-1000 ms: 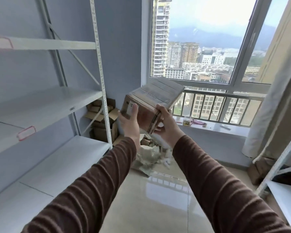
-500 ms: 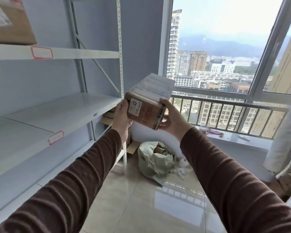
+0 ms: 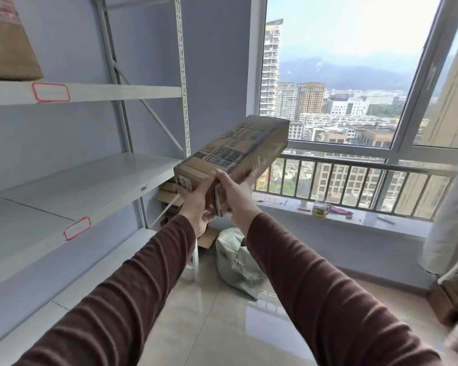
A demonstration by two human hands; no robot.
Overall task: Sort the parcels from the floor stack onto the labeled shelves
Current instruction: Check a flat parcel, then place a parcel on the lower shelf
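Long cardboard parcel (image 3: 236, 157) held in the air at its near end, far end tilted up and away toward the window (image 3: 341, 75). Left hand (image 3: 196, 207) wrapped around the near left corner, thumb up across the end face; right hand (image 3: 236, 199) closed on the near right corner, fingers running under the box. A small white sticker showed on the end face beside the left thumb; its print was too small to read. Judged step: reading the parcel to pick its shelf, parcel not yet placed. Middle shelf (image 3: 90, 180) lay just left of the hands and bare; upper shelf (image 3: 117, 92) sat above and left, with another box (image 3: 8, 48) on it, cut off by the frame edge. Next move would call for matching the sticker to a red-bordered shelf label (image 3: 77, 228) and swinging the parcel left. Label text illegible. A sack (image 3: 236, 257) lay on the floor below the hands; the floor stack was mostly hidden behind them.
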